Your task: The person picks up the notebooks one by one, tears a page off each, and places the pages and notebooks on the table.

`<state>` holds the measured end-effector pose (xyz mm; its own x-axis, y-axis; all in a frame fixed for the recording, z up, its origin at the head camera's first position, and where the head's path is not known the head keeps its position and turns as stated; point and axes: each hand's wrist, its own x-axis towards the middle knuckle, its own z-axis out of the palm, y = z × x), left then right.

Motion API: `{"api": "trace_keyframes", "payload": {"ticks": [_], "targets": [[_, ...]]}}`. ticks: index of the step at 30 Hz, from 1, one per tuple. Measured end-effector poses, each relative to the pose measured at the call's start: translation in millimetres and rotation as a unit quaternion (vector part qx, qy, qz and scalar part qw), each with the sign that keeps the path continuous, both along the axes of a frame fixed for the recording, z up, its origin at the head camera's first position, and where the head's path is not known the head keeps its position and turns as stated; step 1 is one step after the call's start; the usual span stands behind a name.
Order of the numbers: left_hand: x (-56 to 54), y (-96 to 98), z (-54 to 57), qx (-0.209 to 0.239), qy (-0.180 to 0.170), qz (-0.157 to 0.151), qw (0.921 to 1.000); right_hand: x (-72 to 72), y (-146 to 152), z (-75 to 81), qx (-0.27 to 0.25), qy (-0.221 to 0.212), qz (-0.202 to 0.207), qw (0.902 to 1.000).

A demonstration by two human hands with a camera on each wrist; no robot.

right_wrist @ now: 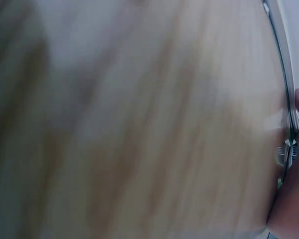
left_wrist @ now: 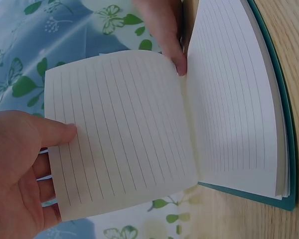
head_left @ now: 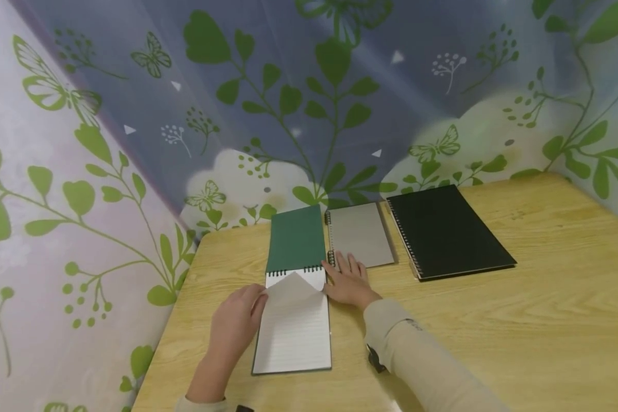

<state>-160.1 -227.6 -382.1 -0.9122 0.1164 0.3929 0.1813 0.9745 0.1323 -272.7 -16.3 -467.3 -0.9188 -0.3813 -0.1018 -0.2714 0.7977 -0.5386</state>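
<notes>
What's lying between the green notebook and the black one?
In the head view, the grey notebook lies between them, the right hand partly over its near left corner.

Clothing of the forearms, head view. Right sleeve (head_left: 435, 360), lower right of centre: plain pale beige cloth, lightly creased, ending in a broad cuff (head_left: 386, 316) of similar tone. Marking (head_left: 414, 324) on the sleeve's upper side, near the cuff: small, dark, too fine to read. Black fitting (head_left: 375, 359) at the sleeve's lower-left edge: compact, its details too dim to distinguish. Left sleeve (head_left: 201, 405), bottom edge, left of centre: a short end only, likewise pale beige. Dark piece (head_left: 244, 408) just beside it: blunt-cornered, cut off by the frame.
</notes>
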Motion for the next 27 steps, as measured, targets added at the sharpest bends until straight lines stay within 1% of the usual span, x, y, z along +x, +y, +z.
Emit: {"api": "trace_keyframes", "payload": {"ticks": [2,4,8,11,15,18,22,24,27], "targets": [[-1.3,-1.0,1.5,0.002,0.001,0.005,1.0000,0.0,0.9,0.4,-0.002,0.005,-0.003,1.0000],[-2.7,-2.7,3.1,0.010,0.003,0.012,0.9999,-0.9,1.1,0.2,0.003,0.001,-0.009,1.0000],[-5.3,-8.7,4.9,0.022,0.015,0.036,0.9990,-1.3,1.1,-0.2,0.012,0.001,-0.017,0.9998],[-7.6,-15.4,4.4,0.023,0.016,0.053,0.9982,-1.0,0.0,-0.2,0.021,-0.001,-0.014,0.9997],[-14.2,-27.9,0.8,0.036,0.001,0.080,0.9962,-1.1,-1.7,1.5,0.031,-0.008,-0.009,0.9995],[-22.3,-39.6,-5.6,0.059,-0.025,0.106,0.9923,-0.8,-2.4,3.0,0.030,-0.015,-0.007,0.9994],[-33.3,-56.8,-19.3,0.113,-0.075,0.132,0.9819,0.1,-2.6,2.8,0.030,-0.025,-0.007,0.9992],[-38.8,-64.8,-28.2,0.157,-0.108,0.139,0.9718,0.3,-2.2,2.5,0.030,-0.026,-0.009,0.9992],[-45.9,-76.7,-43.3,0.217,-0.163,0.145,0.9515,0.5,-3.3,1.6,0.030,-0.033,-0.010,0.9989]]}}
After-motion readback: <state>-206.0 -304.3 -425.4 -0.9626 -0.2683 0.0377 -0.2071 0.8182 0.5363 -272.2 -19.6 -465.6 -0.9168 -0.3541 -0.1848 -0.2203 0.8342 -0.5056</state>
